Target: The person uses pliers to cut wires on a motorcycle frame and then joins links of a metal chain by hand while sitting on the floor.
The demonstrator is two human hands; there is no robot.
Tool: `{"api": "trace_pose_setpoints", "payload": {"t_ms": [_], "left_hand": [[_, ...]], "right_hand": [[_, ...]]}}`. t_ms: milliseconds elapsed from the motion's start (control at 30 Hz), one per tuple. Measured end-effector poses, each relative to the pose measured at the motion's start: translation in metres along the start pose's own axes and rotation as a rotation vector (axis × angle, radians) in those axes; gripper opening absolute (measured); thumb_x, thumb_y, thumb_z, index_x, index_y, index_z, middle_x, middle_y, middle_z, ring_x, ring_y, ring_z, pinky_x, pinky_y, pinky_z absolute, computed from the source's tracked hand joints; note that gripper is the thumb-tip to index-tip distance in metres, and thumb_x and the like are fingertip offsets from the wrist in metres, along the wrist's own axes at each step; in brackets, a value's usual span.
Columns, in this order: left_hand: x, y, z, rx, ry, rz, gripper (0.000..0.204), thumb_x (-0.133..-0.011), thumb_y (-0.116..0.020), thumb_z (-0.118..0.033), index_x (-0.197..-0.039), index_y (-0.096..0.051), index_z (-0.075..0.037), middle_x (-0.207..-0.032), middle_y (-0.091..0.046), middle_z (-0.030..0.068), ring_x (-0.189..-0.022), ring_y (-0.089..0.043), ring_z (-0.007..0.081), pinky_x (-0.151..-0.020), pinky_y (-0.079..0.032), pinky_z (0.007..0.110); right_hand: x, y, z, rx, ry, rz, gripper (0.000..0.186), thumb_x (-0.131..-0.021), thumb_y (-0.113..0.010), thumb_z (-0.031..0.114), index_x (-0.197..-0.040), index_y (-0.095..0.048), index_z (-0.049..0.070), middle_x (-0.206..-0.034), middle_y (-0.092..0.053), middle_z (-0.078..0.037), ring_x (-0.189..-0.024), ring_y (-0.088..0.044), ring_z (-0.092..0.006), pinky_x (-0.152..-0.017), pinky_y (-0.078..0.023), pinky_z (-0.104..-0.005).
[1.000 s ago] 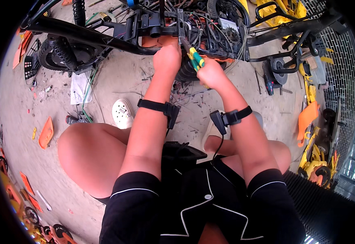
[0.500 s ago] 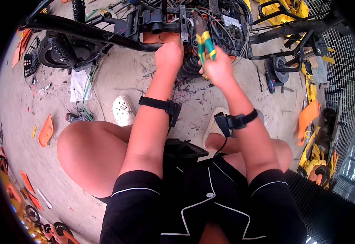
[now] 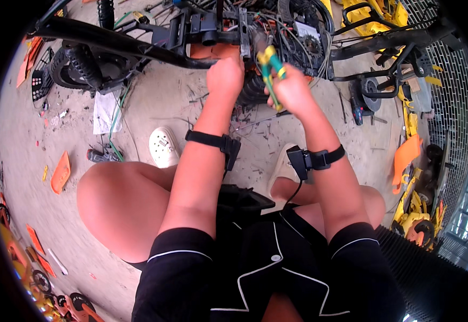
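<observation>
- Head view, looking down on a person sitting on a dusty concrete floor (image 3: pixel 153 104), bare knees bent, dark shorts and top at the near edge.
- Both forearms reach away to the far middle, each with a black strap around the wrist.
- Left hand (image 3: pixel 226 78) is closed in a fist around a dark part of a stripped black vehicle frame (image 3: pixel 137 45), just in front of an orange panel (image 3: pixel 215 51).
- Right hand (image 3: pixel 293 91), just to the right of the left hand, has its fingers wrapped tight around a pair of pliers (image 3: pixel 270 67) with green and yellow handles.
- The pliers point away and slightly left, up into a tangle of wires (image 3: pixel 277 24) on the frame; the jaw tips are hidden among the wiring, so I cannot tell what they touch.
- A dark ribbed spring (image 3: pixel 252 91) sits between and just below the two hands.
- A black tyre (image 3: pixel 81 64) lies at the far left, beside the frame.
- A white clog (image 3: pixel 163 146) rests on the floor to the left of the left forearm, near the left knee.
- A pale cloth (image 3: pixel 105 110) lies further left, with a green cable across it.
- Orange plastic pieces (image 3: pixel 61 173) are scattered along the left side.
- Yellow frames (image 3: pixel 411 204) and a wire mesh fence (image 3: pixel 454 102) line the right edge.
</observation>
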State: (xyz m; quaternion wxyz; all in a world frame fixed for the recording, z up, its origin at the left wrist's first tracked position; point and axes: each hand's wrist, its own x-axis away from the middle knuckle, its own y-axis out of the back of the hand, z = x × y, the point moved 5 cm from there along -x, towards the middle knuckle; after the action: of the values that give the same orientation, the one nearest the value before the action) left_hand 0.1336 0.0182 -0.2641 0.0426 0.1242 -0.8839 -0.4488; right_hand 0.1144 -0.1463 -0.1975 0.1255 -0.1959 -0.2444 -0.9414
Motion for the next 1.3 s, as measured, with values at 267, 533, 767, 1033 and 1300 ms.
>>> {"api": "trace_pose_setpoints", "payload": {"t_ms": [267, 533, 767, 1033, 1300], "left_hand": [[-0.002, -0.005, 0.004, -0.008, 0.019, 0.020, 0.027, -0.097, -0.053, -0.033, -0.103, -0.069, -0.012, -0.087, -0.071, 0.0208, -0.083, -0.068, 0.0415, -0.075, -0.054, 0.052], [0.004, -0.001, -0.004, 0.028, 0.009, 0.007, 0.027, -0.097, -0.052, -0.032, -0.104, -0.069, -0.012, -0.086, -0.071, 0.0207, -0.082, -0.068, 0.0413, -0.074, -0.054, 0.052], [0.001, -0.004, -0.006, 0.024, 0.003, 0.013, 0.027, -0.097, -0.052, -0.032, -0.101, -0.068, -0.010, -0.086, -0.070, 0.0213, -0.082, -0.068, 0.0416, -0.074, -0.053, 0.053], [0.004, -0.005, -0.006, 0.016, -0.012, -0.028, 0.025, -0.096, -0.055, -0.031, -0.097, -0.067, -0.009, -0.084, -0.070, 0.0215, -0.080, -0.068, 0.0424, -0.071, -0.053, 0.053], [0.003, -0.004, -0.004, 0.013, -0.004, -0.003, 0.026, -0.097, -0.053, -0.032, -0.102, -0.067, -0.011, -0.086, -0.070, 0.0216, -0.081, -0.068, 0.0423, -0.074, -0.053, 0.053]], "right_hand": [[-0.014, 0.003, -0.010, 0.309, -0.020, -0.017, 0.027, -0.081, -0.049, -0.001, -0.107, -0.056, -0.003, -0.081, -0.068, -0.016, -0.053, -0.066, -0.0235, -0.049, -0.051, -0.0378], [-0.017, -0.003, -0.027, 0.364, 0.027, -0.037, 0.028, -0.084, -0.044, -0.003, -0.110, -0.054, -0.004, -0.081, -0.067, -0.013, -0.058, -0.067, -0.0215, -0.052, -0.052, -0.0367], [-0.017, 0.000, -0.026, 0.509, 0.310, -0.249, 0.032, -0.078, -0.053, -0.002, -0.110, -0.055, -0.004, -0.080, -0.067, -0.016, -0.057, -0.066, -0.0238, -0.054, -0.052, -0.0358], [-0.017, 0.003, -0.027, 0.292, 0.151, -0.185, 0.026, -0.079, -0.052, 0.003, -0.103, -0.057, -0.004, -0.081, -0.068, -0.019, -0.059, -0.069, -0.0272, -0.058, -0.053, -0.0400], [0.005, 0.008, 0.005, 0.032, 0.081, -0.200, 0.031, -0.080, -0.058, 0.000, -0.112, -0.056, -0.004, -0.078, -0.067, -0.017, -0.061, -0.070, -0.0263, -0.058, -0.053, -0.0389]]}}
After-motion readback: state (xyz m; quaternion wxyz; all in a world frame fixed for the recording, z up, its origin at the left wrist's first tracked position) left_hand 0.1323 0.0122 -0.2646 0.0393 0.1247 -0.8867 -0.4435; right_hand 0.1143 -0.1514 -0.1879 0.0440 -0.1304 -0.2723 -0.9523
